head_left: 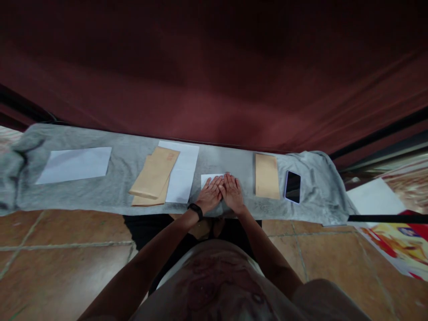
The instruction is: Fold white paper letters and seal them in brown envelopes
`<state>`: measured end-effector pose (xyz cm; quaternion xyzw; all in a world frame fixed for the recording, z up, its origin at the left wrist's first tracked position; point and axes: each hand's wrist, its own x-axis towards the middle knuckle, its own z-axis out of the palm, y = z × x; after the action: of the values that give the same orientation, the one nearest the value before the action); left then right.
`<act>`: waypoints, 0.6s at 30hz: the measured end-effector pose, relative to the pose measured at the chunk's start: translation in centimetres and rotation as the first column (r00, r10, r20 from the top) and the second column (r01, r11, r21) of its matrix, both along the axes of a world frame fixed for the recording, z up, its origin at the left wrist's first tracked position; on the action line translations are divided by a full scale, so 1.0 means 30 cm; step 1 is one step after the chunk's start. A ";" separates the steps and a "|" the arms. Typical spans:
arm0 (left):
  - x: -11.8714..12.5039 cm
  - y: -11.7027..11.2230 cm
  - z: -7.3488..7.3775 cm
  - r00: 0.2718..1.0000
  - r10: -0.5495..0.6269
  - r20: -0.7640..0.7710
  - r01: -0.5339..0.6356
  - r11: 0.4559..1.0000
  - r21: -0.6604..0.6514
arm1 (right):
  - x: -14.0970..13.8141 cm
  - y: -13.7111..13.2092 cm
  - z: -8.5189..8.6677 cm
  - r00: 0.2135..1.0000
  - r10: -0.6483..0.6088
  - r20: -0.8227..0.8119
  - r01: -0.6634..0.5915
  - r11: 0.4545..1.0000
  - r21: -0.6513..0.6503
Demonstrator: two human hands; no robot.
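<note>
Both my hands lie flat, side by side, on a small white sheet of paper (207,179), most of which they cover. My left hand (210,195) has its fingers stretched out, and a dark band sits on that wrist. Touching it, my right hand (232,192) also rests palm down with fingers extended. Left of my hands, several brown envelopes (157,171) overlap a larger white sheet (183,171). On the right lies a single brown envelope (267,177), apart from my hands.
A grey cloth (127,156) covers the narrow table. Another white sheet (75,165) lies at the far left. A phone (293,187) is right of the single envelope. Dark red fabric (214,107) hangs behind the table. A colourful box (401,243) stands low at the right.
</note>
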<state>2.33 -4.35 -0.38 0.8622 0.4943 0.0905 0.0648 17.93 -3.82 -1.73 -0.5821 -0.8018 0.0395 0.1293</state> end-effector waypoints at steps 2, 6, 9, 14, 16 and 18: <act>-0.004 -0.001 0.002 1.000 0.000 0.005 0.000 1.000 0.002 | 0.007 0.000 -0.001 1.000 -0.002 0.000 0.002 1.000 0.006; -0.015 -0.005 0.003 0.999 0.042 0.014 -0.043 0.999 0.015 | 0.027 -0.002 -0.003 1.000 -0.012 0.001 0.012 1.000 0.020; -0.027 -0.010 0.001 0.996 0.083 0.024 -0.084 0.996 0.024 | 0.043 -0.006 -0.004 1.000 -0.018 0.000 0.018 0.999 0.034; -0.055 -0.014 -0.005 0.989 0.138 0.046 -0.140 0.989 0.037 | 0.059 -0.017 -0.007 1.000 -0.023 -0.021 0.024 0.997 0.073; -0.067 -0.016 -0.008 0.986 0.158 0.054 -0.160 0.986 0.041 | 0.067 -0.027 -0.005 0.999 -0.020 -0.031 0.023 0.996 0.086; -0.077 -0.017 -0.010 0.983 0.174 0.056 -0.176 0.983 0.041 | 0.080 -0.046 0.000 0.999 0.006 -0.036 -0.003 0.996 0.087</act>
<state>0.01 -4.87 -0.68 0.8139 0.5642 0.1297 0.0499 20.32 -5.18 -1.74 -0.5733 -0.8015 0.0153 0.1691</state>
